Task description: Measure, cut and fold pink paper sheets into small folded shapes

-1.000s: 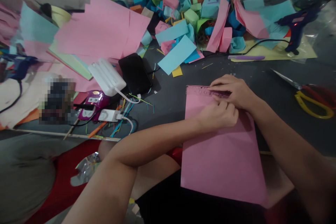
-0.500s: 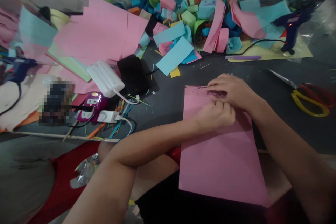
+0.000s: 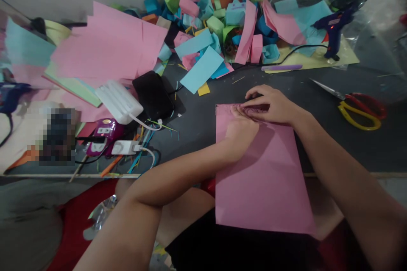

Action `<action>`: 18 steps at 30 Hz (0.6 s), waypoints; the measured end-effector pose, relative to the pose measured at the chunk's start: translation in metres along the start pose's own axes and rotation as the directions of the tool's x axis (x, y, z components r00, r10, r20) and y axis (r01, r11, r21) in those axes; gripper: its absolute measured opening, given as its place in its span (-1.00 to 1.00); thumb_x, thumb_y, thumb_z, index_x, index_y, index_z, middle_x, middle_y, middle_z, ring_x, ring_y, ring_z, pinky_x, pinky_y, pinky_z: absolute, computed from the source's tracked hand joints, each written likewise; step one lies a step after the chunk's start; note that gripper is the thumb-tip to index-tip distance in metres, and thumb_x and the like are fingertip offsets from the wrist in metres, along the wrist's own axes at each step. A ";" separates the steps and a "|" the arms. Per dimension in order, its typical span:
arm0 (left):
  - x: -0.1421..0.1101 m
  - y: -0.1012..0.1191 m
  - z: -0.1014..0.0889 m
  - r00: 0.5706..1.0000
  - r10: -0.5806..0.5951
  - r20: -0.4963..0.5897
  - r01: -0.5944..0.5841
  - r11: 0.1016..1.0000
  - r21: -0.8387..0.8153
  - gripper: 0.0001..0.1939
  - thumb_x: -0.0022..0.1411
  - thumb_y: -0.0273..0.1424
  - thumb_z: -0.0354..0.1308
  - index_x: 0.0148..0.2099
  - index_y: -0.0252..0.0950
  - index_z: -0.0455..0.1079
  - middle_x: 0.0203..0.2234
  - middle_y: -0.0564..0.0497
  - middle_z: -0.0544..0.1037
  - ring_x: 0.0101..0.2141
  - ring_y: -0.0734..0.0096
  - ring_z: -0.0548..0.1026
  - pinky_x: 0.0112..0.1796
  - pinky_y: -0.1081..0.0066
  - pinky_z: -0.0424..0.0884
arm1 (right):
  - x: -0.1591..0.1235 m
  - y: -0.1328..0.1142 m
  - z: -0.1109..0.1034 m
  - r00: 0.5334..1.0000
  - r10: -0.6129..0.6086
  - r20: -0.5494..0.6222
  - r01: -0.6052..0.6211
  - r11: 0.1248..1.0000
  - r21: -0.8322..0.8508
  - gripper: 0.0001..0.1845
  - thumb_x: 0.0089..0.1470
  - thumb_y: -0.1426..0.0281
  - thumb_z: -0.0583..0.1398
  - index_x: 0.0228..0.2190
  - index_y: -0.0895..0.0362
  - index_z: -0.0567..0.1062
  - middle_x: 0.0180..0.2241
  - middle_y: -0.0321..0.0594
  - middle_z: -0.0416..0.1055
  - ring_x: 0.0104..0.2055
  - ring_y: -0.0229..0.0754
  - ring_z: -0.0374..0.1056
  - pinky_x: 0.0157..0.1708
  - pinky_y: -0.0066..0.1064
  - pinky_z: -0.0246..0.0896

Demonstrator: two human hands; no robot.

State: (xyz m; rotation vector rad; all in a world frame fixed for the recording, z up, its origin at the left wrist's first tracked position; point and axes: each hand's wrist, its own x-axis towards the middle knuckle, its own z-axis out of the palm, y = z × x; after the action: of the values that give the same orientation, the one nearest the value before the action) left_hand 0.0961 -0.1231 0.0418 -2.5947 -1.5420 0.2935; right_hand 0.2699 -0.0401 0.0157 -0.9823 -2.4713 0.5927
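Note:
A pink paper sheet [image 3: 257, 186] lies partly on the table and reaches over its near edge above my lap. Along its far edge runs a narrow strip with dark drawn marks, partly covered by my fingers. My left hand [image 3: 244, 129] rests on the sheet with its fingers stretched toward that strip. From the right, my right hand [image 3: 275, 103] lies over the same far edge, its fingers extended and slightly spread. The fingertips of both hands are close together on the marked strip.
Scissors [image 3: 358, 108] lie to the right. A glue gun [image 3: 335, 29] and a purple pen [image 3: 281, 67] are behind. Folded paper pieces [image 3: 219, 21] pile against the wall. On the left are pink sheets [image 3: 108, 46], a black phone [image 3: 153, 95], a white power bank [image 3: 119, 101] and cables.
My left hand has gone from a curled fist to stretched fingers and has moved left toward the marked strip. My right hand's fingers have spread a little. The view has shifted slightly.

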 end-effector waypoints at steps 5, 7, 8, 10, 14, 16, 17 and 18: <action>0.002 0.000 -0.001 0.999 -0.039 0.013 0.040 0.997 -0.059 -0.49 0.35 -0.73 0.01 0.31 -0.55 0.40 0.15 -0.54 0.45 -0.22 0.04 0.73 -0.53 0.46 0.51 | -0.012 0.009 -0.020 0.994 0.110 0.006 -0.111 0.994 0.008 -0.58 0.07 0.05 0.36 -0.09 -0.03 0.73 -0.08 -0.12 0.60 -0.11 -0.01 0.51 -0.02 -0.14 0.37; 0.003 0.001 -0.001 0.998 -0.055 0.011 0.055 0.997 -0.055 -0.51 0.35 -0.71 0.01 0.29 -0.61 0.40 0.11 -0.61 0.46 -0.33 0.07 0.73 -0.56 0.44 0.50 | -0.015 0.011 -0.027 0.988 0.153 0.028 -0.153 0.988 0.028 -0.61 0.04 0.06 0.36 -0.14 -0.04 0.74 -0.15 -0.17 0.62 -0.18 -0.06 0.52 -0.09 -0.19 0.39; 0.003 0.001 -0.001 0.998 -0.056 0.007 0.056 0.997 -0.057 -0.52 0.36 -0.69 0.01 0.28 -0.65 0.40 0.09 -0.64 0.45 -0.35 0.06 0.73 -0.57 0.44 0.49 | -0.016 0.011 -0.029 0.986 0.166 0.037 -0.167 0.985 0.036 -0.63 0.03 0.06 0.36 -0.16 -0.05 0.75 -0.17 -0.18 0.63 -0.21 -0.07 0.52 -0.11 -0.21 0.39; 0.004 0.001 -0.002 0.999 -0.054 -0.005 0.054 0.997 -0.062 -0.56 0.41 -0.65 0.01 0.26 -0.69 0.40 0.08 -0.67 0.45 -0.30 -0.02 0.73 -0.56 0.43 0.50 | -0.016 0.011 -0.031 0.983 0.178 0.038 -0.179 0.983 0.045 -0.64 0.02 0.08 0.35 -0.19 -0.04 0.75 -0.21 -0.20 0.64 -0.24 -0.09 0.52 -0.14 -0.23 0.40; 0.004 0.001 -0.002 0.998 -0.057 -0.005 0.056 0.996 -0.063 -0.58 0.42 -0.63 0.01 0.24 -0.63 0.45 0.07 -0.64 0.47 -0.27 -0.06 0.73 -0.54 0.42 0.51 | -0.014 0.010 -0.028 0.984 0.177 0.028 -0.179 0.983 0.053 -0.66 -0.01 0.11 0.35 -0.22 -0.03 0.75 -0.24 -0.21 0.64 -0.28 -0.13 0.51 -0.19 -0.26 0.40; 0.004 0.001 -0.002 0.999 -0.047 -0.014 0.046 0.998 -0.046 -0.57 0.39 -0.67 0.02 0.23 -0.64 0.46 0.06 -0.64 0.47 -0.29 -0.04 0.73 -0.54 0.43 0.50 | -0.014 0.010 -0.028 0.983 0.181 0.028 -0.182 0.982 0.055 -0.67 -0.01 0.10 0.35 -0.23 -0.03 0.75 -0.24 -0.21 0.65 -0.29 -0.14 0.51 -0.22 -0.26 0.40; 0.004 0.001 -0.002 0.999 -0.039 -0.015 0.039 0.999 -0.033 -0.57 0.37 -0.69 0.02 0.23 -0.66 0.46 0.06 -0.65 0.47 -0.30 -0.04 0.73 -0.54 0.44 0.49 | -0.014 0.010 -0.029 0.982 0.189 0.029 -0.190 0.980 0.051 -0.66 -0.01 0.10 0.35 -0.23 -0.03 0.75 -0.24 -0.21 0.64 -0.30 -0.14 0.50 -0.23 -0.27 0.39; 0.004 0.001 -0.002 0.999 -0.032 -0.015 0.032 0.999 -0.020 -0.56 0.36 -0.70 0.01 0.23 -0.67 0.45 0.05 -0.67 0.47 -0.31 -0.04 0.73 -0.55 0.45 0.48 | -0.014 0.010 -0.030 0.979 0.202 0.029 -0.203 0.978 0.045 -0.66 -0.02 0.09 0.36 -0.24 -0.02 0.75 -0.26 -0.21 0.64 -0.31 -0.15 0.49 -0.26 -0.28 0.39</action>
State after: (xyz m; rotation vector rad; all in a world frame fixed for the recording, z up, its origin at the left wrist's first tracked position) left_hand 0.0994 -0.1196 0.0433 -2.5782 -1.5885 0.2562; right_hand 0.2998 -0.0370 0.0319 -1.2238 -2.3823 0.7287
